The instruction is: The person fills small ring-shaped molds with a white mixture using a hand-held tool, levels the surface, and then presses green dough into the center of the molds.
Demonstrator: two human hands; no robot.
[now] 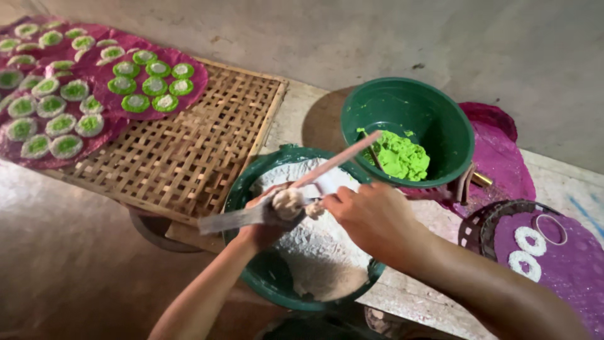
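Over the green bowl of white flour (314, 252): my left hand (264, 223) closes on a flat metal scraper (236, 218), my right hand (371, 217) pinches a thin pink stick (336, 160). Between them, a dough lump (288, 203): soft, light, crumbly; I judge it best cradled from beneath.

Dim, warm light from above; soft shadows, slight motion blur (corners darken and bend).

Left hand (264, 230) grip hidden behind white dough lump (288, 203), fingers unclear
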